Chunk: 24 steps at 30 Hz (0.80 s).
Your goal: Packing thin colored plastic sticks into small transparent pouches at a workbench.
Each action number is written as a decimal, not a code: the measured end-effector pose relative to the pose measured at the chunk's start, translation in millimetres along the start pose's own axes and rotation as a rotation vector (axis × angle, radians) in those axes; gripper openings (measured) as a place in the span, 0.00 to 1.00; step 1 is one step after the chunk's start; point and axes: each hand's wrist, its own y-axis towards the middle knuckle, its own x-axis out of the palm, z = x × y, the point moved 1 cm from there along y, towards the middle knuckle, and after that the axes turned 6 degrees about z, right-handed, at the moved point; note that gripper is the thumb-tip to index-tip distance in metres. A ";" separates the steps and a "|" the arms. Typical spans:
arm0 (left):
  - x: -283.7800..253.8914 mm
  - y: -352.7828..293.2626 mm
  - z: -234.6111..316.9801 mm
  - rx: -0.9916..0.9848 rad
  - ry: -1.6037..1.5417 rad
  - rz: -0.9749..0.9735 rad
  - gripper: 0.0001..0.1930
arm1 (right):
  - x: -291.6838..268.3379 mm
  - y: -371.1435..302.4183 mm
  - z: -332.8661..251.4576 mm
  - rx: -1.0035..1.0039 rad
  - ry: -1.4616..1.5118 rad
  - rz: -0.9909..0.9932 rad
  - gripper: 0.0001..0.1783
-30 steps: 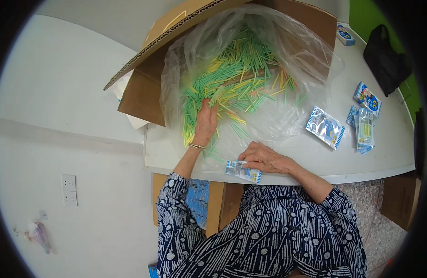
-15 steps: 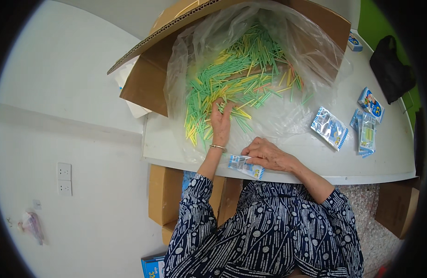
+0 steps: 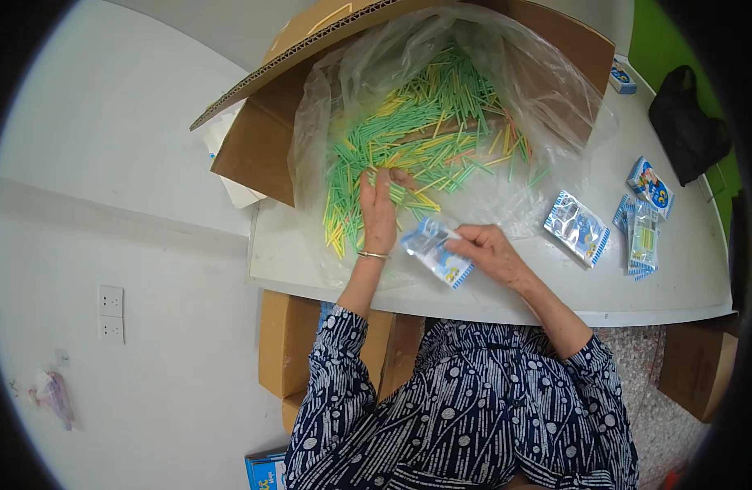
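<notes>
Glossy clear plastic bag (image 3: 556, 106); matt brown corrugated cardboard box (image 3: 253, 155); shiny printed plastic packet (image 3: 436, 251); smooth white table (image 3: 686, 278).

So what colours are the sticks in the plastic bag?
Mostly green and yellow sticks, a few orange; seen in the head view.

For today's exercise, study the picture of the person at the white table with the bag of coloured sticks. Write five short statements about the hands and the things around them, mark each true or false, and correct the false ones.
1. The left hand rests on the green and yellow sticks. True.
2. The right hand is empty. False: it holds a small blue and white packet.
3. The sticks lie in a clear plastic bag that spills out of a cardboard box. True.
4. More packets lie on the table to the person's left. False: they lie to the right.
5. A bracelet is on the left wrist. True.
</notes>
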 end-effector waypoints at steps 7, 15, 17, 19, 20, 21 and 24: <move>27.8 -5.1 35.4 -0.156 -0.386 -0.072 0.11 | -26.4 -2.6 -13.3 0.089 0.061 0.123 0.14; 65.3 -32.9 64.6 -0.102 -0.402 -0.186 0.13 | -46.8 -9.2 -10.0 0.088 0.220 0.073 0.14; 69.2 -35.6 64.6 -0.082 -0.390 -0.189 0.13 | -48.9 -11.7 -10.9 0.102 0.202 0.032 0.13; 71.1 -37.9 64.2 -0.063 -0.378 -0.193 0.14 | -49.6 -13.9 -9.9 0.112 0.209 0.029 0.13; 71.5 -38.3 63.4 -0.060 -0.358 -0.176 0.14 | -50.2 -14.2 -9.3 0.122 0.215 0.025 0.13; 72.1 -39.0 62.7 -0.056 -0.338 -0.161 0.14 | -50.9 -14.0 -9.0 0.126 0.216 0.027 0.13; 75.2 -51.6 62.4 -0.133 -0.273 -0.220 0.15 | -52.8 -14.9 -8.1 0.112 0.161 0.023 0.13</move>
